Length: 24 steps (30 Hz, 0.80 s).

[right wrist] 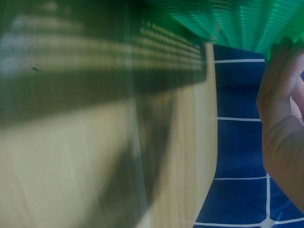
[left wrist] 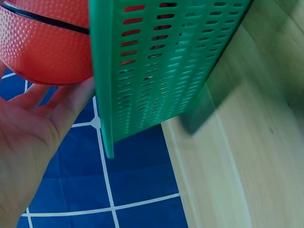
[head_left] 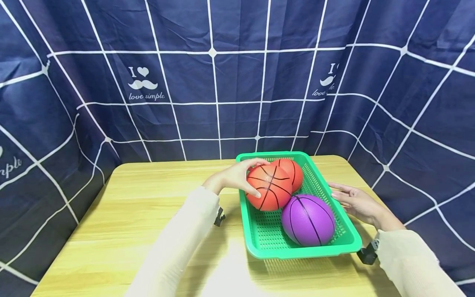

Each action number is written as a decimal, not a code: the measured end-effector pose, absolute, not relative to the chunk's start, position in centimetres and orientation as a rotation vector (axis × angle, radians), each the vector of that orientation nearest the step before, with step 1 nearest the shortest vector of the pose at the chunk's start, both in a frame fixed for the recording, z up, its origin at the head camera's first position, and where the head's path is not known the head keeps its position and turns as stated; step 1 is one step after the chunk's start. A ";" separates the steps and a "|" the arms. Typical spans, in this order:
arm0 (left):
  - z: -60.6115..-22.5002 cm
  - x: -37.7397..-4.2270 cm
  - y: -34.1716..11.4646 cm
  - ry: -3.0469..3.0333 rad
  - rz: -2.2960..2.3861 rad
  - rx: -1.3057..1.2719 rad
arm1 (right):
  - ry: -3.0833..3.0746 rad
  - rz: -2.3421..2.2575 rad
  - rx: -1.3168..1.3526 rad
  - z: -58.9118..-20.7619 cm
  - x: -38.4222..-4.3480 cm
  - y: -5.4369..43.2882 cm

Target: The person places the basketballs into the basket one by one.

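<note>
My left hand (head_left: 234, 175) holds an orange-red toy basketball (head_left: 272, 187), thumb on its near side and fingers round its far side. That ball sits high at the left of a green plastic basket (head_left: 308, 252). Behind it is another orange-red toy basketball (head_left: 294, 170), partly hidden. A purple toy basketball (head_left: 308, 220) lies at the basket's near end. Outside the right wall, my right hand (head_left: 358, 204) has extended fingers at the rim. In the left wrist view, the held ball (left wrist: 47, 47) is beside the slotted basket wall (left wrist: 142, 80).
The basket stands on a light wood-grain table (head_left: 148, 206), toward its right side. A dark blue curtain (head_left: 237, 82) with white grid lines surrounds the table at the back and sides. A black wrist device (head_left: 368, 253) shows under the right wrist.
</note>
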<state>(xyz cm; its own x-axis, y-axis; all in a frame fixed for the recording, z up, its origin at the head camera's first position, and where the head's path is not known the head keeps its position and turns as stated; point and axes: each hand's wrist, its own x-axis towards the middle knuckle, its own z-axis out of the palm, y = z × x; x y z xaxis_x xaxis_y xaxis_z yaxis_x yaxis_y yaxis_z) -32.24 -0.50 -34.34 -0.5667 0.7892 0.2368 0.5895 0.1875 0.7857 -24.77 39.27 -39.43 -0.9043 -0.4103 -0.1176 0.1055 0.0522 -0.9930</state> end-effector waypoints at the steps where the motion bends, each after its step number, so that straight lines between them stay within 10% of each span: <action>1: -34.4 -32.2 -0.5 2.235 1.319 1.328 | 1.966 -1.912 -0.307 -39.4 -24.8 39.2; 24: -35.6 -31.6 -0.9 2.297 1.298 1.198 | 1.985 -1.903 -0.302 -39.4 -24.7 39.2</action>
<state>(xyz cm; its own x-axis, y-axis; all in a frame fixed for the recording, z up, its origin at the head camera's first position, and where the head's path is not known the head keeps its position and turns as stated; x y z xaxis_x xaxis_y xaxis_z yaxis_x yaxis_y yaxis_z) -31.62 -0.87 -35.61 -0.6336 0.7539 0.1735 0.5379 0.2680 0.7993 -24.72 39.21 -39.41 -0.9076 -0.4030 -0.1181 0.1011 0.0634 -0.9929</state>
